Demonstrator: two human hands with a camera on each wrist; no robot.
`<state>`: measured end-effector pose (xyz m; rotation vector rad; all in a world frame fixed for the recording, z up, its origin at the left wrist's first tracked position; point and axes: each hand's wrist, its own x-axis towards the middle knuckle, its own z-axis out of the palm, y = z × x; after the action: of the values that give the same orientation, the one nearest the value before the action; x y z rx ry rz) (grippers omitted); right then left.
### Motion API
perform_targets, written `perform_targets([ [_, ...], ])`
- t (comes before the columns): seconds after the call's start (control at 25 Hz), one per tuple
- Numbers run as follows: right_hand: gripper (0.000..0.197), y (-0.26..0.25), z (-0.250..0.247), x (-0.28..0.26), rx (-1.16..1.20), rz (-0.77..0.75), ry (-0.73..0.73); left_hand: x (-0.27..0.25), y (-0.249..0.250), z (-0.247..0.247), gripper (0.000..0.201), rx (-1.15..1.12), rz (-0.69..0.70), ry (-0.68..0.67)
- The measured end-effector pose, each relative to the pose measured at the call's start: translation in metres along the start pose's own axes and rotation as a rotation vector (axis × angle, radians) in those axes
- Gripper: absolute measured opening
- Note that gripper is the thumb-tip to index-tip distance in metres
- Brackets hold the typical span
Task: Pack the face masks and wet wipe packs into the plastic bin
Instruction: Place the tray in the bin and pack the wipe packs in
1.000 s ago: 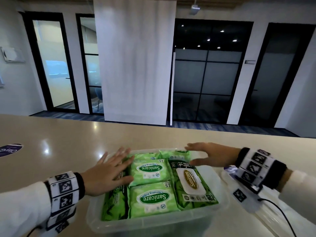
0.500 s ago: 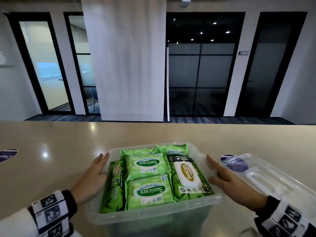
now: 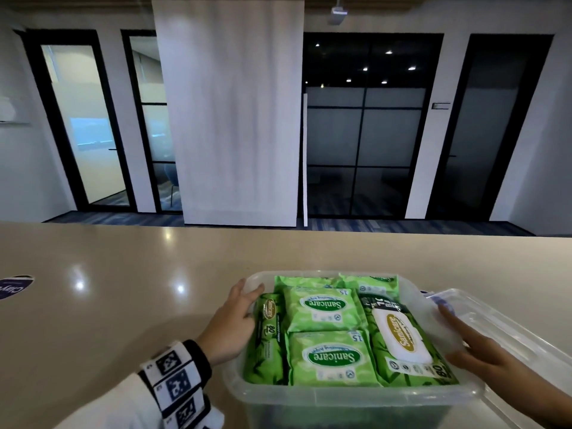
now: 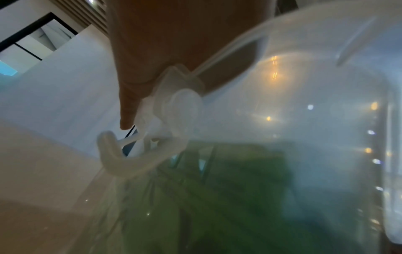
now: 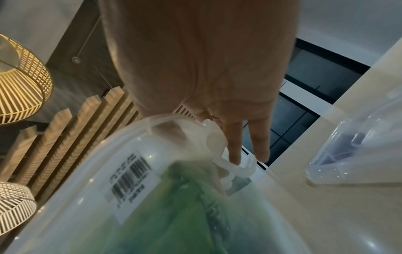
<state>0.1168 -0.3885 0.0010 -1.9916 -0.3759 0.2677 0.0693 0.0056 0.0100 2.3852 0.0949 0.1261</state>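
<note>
The clear plastic bin [image 3: 340, 394] stands on the beige table, filled with several green wet wipe packs [image 3: 331, 357] lying flat. My left hand [image 3: 229, 326] holds the bin's left side, thumb over the rim and fingers outside on the wall. In the left wrist view a finger [image 4: 127, 110] points down beside the bin's clip handle [image 4: 135, 159]. My right hand [image 3: 483, 357] lies with straight fingers [image 5: 261, 142] against the bin's right wall [image 5: 87, 171]. No face masks show in any view.
The bin's clear lid [image 3: 520, 339] lies on the table just right of the bin, behind my right hand, and also shows as the lid [image 5: 359, 154] in the right wrist view. A round dark sticker [image 3: 14, 287] sits at the table's far left.
Both hands came off the top of the packs and dropped to the bin's two sides. The left thumb has since come over the rim.
</note>
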Motion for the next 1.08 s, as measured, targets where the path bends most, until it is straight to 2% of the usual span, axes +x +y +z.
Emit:
perform_targets([
  [0.04,0.098,0.003,-0.005,-0.004,-0.017,0.004,0.019,-0.003,0.002,0.002,0.062,-0.026,0.012,0.002],
  [0.08,0.100,0.003,-0.008,-0.006,-0.047,0.009,0.031,-0.004,0.004,0.002,0.062,-0.057,0.017,0.007],
  [0.16,0.076,0.005,-0.017,0.002,-0.061,0.008,0.054,-0.002,0.006,-0.001,0.063,-0.047,0.012,0.020],
  [0.24,0.045,0.009,-0.029,0.023,-0.003,0.040,0.145,0.005,0.008,-0.008,0.071,0.081,-0.016,0.014],
  [0.32,0.032,0.027,-0.041,0.050,-0.155,0.077,0.266,0.014,0.009,-0.013,0.081,0.200,-0.032,0.008],
  [0.4,0.038,0.056,-0.053,0.076,-0.375,0.180,0.366,0.022,0.005,-0.013,0.079,0.292,-0.034,-0.006],
  [0.48,0.055,0.116,-0.077,0.115,-0.604,0.336,0.337,0.030,0.003,-0.012,0.064,0.350,-0.014,0.000],
  [0.56,0.083,0.188,-0.098,0.158,-0.756,0.439,0.274,0.038,0.004,-0.012,0.050,0.364,-0.010,0.020],
  [0.6,0.092,0.190,-0.094,0.160,-0.792,0.493,0.234,0.042,0.005,-0.012,0.043,0.352,-0.016,0.024],
  [0.64,0.092,0.184,-0.088,0.155,-0.825,0.534,0.233,0.046,0.006,-0.012,0.036,0.330,-0.021,0.027],
  [0.76,0.066,0.139,-0.062,0.115,-0.917,0.575,0.250,0.051,0.006,-0.011,0.017,0.264,-0.026,0.041],
  [0.88,0.076,0.139,-0.058,0.104,-0.955,0.621,0.219,0.049,0.006,-0.007,0.012,0.223,-0.022,0.050],
  [1.08,0.073,0.145,-0.061,0.105,-0.903,0.629,0.262,0.048,0.008,-0.003,0.011,0.230,-0.024,0.071],
])
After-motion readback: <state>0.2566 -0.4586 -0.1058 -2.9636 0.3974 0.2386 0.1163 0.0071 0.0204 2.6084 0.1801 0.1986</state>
